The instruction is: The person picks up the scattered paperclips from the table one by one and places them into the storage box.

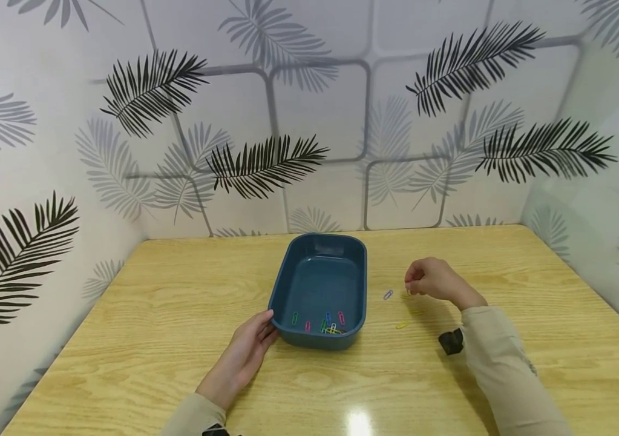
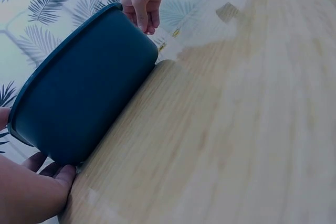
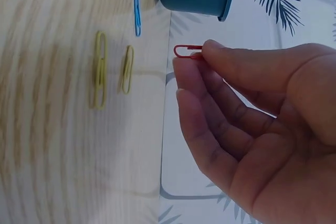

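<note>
A dark blue plastic tray (image 1: 320,284) stands on the table, with several coloured paper clips (image 1: 295,318) gathered at its near end. My left hand (image 1: 246,351) holds the tray's near left corner; the thumb is at the rim and the fingers (image 2: 64,174) are low against the wall. To the right of the tray, my right hand (image 1: 437,280) is raised over the table and pinches a red paper clip (image 3: 184,51) between thumb and fingertips. On the wood below lie a blue paper clip (image 3: 137,15) and several yellow ones, including a yellow paper clip (image 3: 100,72).
The wooden table (image 1: 189,290) meets a leaf-patterned wall covering (image 1: 320,109) at the back and both sides. A black wrist-camera mount (image 1: 451,341) sits by the right sleeve. Light glares off the table's near part.
</note>
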`<act>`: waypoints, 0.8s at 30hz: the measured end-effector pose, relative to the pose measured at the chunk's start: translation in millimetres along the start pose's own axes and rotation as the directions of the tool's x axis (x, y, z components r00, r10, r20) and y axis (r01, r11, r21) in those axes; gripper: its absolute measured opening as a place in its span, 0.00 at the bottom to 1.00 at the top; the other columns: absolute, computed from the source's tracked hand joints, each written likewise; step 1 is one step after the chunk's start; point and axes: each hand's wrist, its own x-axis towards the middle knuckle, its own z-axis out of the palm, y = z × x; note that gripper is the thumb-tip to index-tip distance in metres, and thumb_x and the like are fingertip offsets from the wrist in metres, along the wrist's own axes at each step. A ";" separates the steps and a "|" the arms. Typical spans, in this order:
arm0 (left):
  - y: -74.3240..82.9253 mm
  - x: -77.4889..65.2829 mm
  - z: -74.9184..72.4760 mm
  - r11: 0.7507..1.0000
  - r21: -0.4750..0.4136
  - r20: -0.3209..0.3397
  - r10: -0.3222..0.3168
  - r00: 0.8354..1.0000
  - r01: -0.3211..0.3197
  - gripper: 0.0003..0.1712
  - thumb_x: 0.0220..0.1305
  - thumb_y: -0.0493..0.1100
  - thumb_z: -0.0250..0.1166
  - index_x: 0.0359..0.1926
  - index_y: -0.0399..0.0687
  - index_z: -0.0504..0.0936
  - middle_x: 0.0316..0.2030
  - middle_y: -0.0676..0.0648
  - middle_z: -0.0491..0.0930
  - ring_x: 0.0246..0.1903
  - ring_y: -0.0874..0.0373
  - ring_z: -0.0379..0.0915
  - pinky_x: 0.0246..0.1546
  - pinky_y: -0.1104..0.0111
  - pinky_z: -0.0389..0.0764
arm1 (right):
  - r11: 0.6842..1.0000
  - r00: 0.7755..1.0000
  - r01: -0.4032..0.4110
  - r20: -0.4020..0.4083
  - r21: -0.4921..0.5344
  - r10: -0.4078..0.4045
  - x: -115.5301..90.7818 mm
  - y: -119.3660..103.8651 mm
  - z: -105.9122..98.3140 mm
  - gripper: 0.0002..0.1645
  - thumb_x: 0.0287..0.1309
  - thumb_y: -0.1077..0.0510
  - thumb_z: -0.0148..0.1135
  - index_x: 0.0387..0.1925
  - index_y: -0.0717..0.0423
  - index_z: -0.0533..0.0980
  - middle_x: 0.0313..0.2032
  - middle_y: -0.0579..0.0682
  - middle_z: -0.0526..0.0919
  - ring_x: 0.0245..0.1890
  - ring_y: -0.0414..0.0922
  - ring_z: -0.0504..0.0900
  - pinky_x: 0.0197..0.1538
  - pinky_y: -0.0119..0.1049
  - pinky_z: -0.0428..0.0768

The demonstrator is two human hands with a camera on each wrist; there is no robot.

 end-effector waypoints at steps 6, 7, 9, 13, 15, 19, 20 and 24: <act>0.5 1.1 -0.1 1.000 0.007 -0.006 -0.003 1.000 0.003 0.28 0.71 0.41 0.55 0.63 0.24 0.64 0.59 0.37 0.71 0.56 0.54 0.67 0.56 0.66 0.70 | 0.997 1.000 -0.020 0.012 0.079 0.019 0.2 -6.7 0.6 0.03 0.58 0.71 0.60 0.29 0.67 0.76 0.26 0.52 0.82 0.29 0.51 0.84 0.33 0.42 0.84; 0.3 1.3 0.0 1.000 0.007 -0.007 -0.001 1.000 0.001 0.27 0.71 0.40 0.54 0.62 0.24 0.64 0.58 0.37 0.71 0.55 0.54 0.67 0.56 0.66 0.69 | 0.996 1.000 -0.021 0.013 0.088 0.020 -0.1 -7.8 0.6 0.03 0.58 0.71 0.60 0.29 0.68 0.76 0.26 0.53 0.82 0.29 0.52 0.84 0.33 0.42 0.84; 0.0 1.3 0.1 1.000 0.004 -0.010 -0.003 1.000 0.003 0.27 0.71 0.40 0.54 0.62 0.23 0.64 0.58 0.38 0.72 0.55 0.54 0.67 0.56 0.65 0.69 | 0.996 1.000 -0.009 0.014 0.089 0.008 -0.3 -9.1 0.7 0.02 0.58 0.71 0.60 0.30 0.68 0.76 0.26 0.53 0.83 0.29 0.52 0.84 0.33 0.42 0.84; -1.5 2.3 -0.4 1.000 -0.006 -0.014 0.000 1.000 0.000 0.26 0.70 0.39 0.54 0.62 0.23 0.65 0.57 0.38 0.72 0.55 0.54 0.67 0.56 0.66 0.70 | 0.998 1.000 0.027 0.013 0.059 -0.028 -0.6 -12.4 0.9 0.02 0.60 0.70 0.59 0.32 0.68 0.77 0.26 0.52 0.83 0.28 0.51 0.83 0.34 0.44 0.83; -2.1 2.8 -1.0 1.000 -0.002 -0.011 0.003 1.000 -0.003 0.27 0.70 0.39 0.54 0.62 0.23 0.64 0.58 0.37 0.71 0.56 0.54 0.67 0.56 0.66 0.70 | 0.999 0.999 0.035 0.008 0.039 -0.036 -0.3 -13.3 0.8 0.02 0.60 0.70 0.59 0.32 0.68 0.77 0.26 0.51 0.82 0.28 0.51 0.82 0.33 0.45 0.83; -1.3 1.4 -0.4 1.000 0.000 -0.008 0.007 1.000 -0.007 0.27 0.71 0.40 0.54 0.62 0.23 0.64 0.59 0.37 0.70 0.56 0.54 0.66 0.57 0.65 0.68 | 0.999 0.999 0.043 -0.008 0.017 -0.043 -0.1 -15.3 0.1 0.03 0.61 0.69 0.58 0.33 0.67 0.77 0.25 0.49 0.82 0.28 0.51 0.83 0.32 0.43 0.82; -1.0 1.2 -0.1 1.000 0.000 -0.005 0.007 1.000 -0.007 0.27 0.71 0.40 0.54 0.62 0.23 0.64 0.59 0.37 0.70 0.56 0.54 0.66 0.58 0.65 0.68 | 0.999 0.999 0.044 -0.013 0.014 -0.044 0.1 -16.0 -0.1 0.03 0.61 0.69 0.58 0.33 0.67 0.77 0.25 0.49 0.82 0.29 0.51 0.83 0.32 0.42 0.82; -0.2 1.2 0.3 1.000 -0.006 -0.002 0.010 1.000 -0.010 0.27 0.71 0.39 0.53 0.62 0.23 0.64 0.59 0.36 0.70 0.57 0.53 0.66 0.58 0.64 0.68 | 0.997 0.999 0.044 -0.014 0.057 -0.043 0.7 -22.5 -0.5 0.04 0.62 0.68 0.59 0.36 0.69 0.77 0.27 0.50 0.83 0.30 0.51 0.83 0.35 0.44 0.82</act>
